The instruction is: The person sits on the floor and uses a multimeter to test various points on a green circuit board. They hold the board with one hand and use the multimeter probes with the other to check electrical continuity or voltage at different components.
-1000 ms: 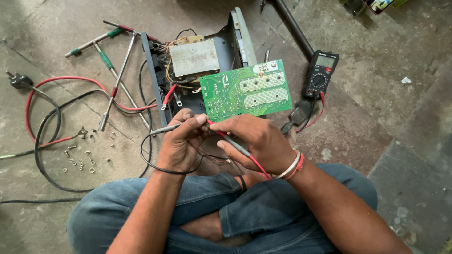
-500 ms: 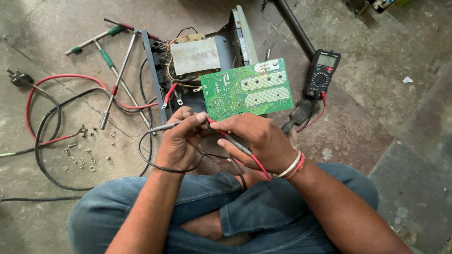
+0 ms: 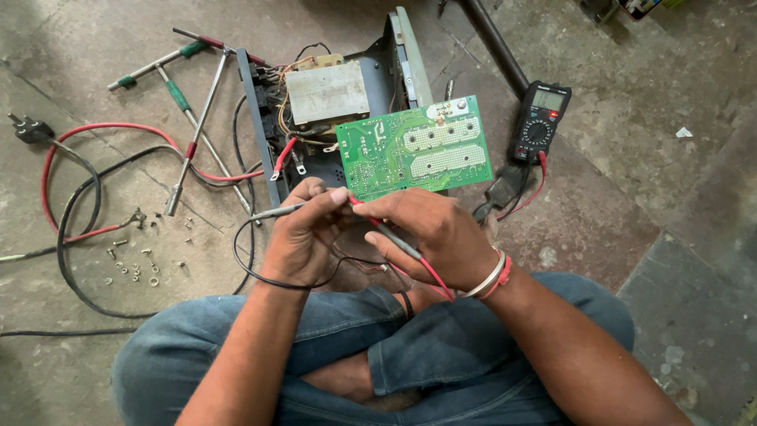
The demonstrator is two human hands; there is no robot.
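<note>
A green circuit board (image 3: 414, 154) tilts up out of an opened grey metal case (image 3: 339, 118) on the concrete floor. My left hand (image 3: 303, 241) pinches a black meter probe (image 3: 276, 211) near the board's lower left corner. My right hand (image 3: 438, 233) grips a red meter probe (image 3: 402, 244), its tip pointing toward the same corner. Both leads trail between my hands over my crossed legs. A black multimeter (image 3: 538, 122) lies to the right of the board.
T-handle drivers (image 3: 185, 102) lie at the upper left. Red and black cables (image 3: 87, 181) with a plug (image 3: 30, 128) loop across the left floor. Several loose screws and washers (image 3: 134, 264) are scattered beside my left knee. A dark pole (image 3: 493, 43) runs behind the case.
Both hands have stayed at the board's lower edge with only slight shifts of the probes. Nothing else has moved.
</note>
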